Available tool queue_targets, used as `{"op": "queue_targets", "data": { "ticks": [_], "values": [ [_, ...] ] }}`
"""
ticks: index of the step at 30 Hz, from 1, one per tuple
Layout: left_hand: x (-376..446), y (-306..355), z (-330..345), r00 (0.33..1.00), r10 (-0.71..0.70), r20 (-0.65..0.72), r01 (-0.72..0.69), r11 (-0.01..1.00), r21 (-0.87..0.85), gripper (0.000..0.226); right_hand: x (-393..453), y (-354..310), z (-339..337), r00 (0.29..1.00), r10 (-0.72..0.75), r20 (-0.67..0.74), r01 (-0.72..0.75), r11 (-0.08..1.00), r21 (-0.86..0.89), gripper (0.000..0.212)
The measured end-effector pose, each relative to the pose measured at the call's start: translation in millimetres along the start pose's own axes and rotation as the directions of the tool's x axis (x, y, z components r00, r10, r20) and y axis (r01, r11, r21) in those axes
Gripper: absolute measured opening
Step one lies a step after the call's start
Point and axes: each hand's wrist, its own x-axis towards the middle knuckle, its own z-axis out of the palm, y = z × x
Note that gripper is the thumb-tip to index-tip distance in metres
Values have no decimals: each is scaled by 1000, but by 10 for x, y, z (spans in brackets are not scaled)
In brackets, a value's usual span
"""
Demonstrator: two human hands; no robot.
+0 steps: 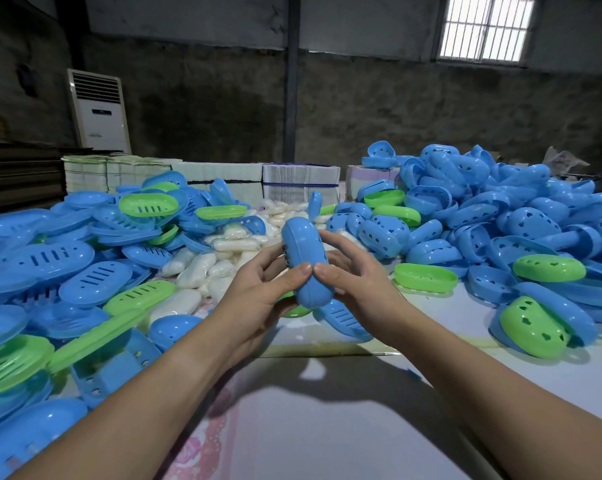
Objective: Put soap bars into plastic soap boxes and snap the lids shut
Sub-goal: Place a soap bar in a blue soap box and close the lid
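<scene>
Both hands holding closed blue soap box (304, 261) on edge above counter (344, 410). Left hand (258, 289) fingers curling round its left side, right hand (355, 278) fingers curling round right side, thumbs meeting on near face. Wrapped soap bars (223, 251) lying behind, between blue and green lid heap (67, 265) left, tray heap (500, 216) right.

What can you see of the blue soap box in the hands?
The blue soap box is a glossy oval plastic shell, its two halves closed together with a seam along its length. It is held on edge above the table, long axis running away from the camera. The left hand and right hand grip it, thumbs pressing its near end.
</scene>
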Motion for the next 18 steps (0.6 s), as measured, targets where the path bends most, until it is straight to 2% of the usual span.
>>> {"op": "queue_targets", "data": {
  "ticks": [5, 10, 18],
  "values": [
    [1, 54, -31, 1000, 11, -29, -12, 1000, -20, 66, -20, -52, 35, 998, -50, -49, 48, 998, -41, 50],
    [-9, 82, -29, 1000, 3, -29, -3, 1000, -3, 67, -21, -42, 28, 999, -37, -36, 37, 999, -13, 64],
    [-24, 95, -5, 999, 7, -45, -8, 999, -34, 71, -11, -7, 32, 999, -28, -30, 28, 1000, 6, 57]
  ]
}}
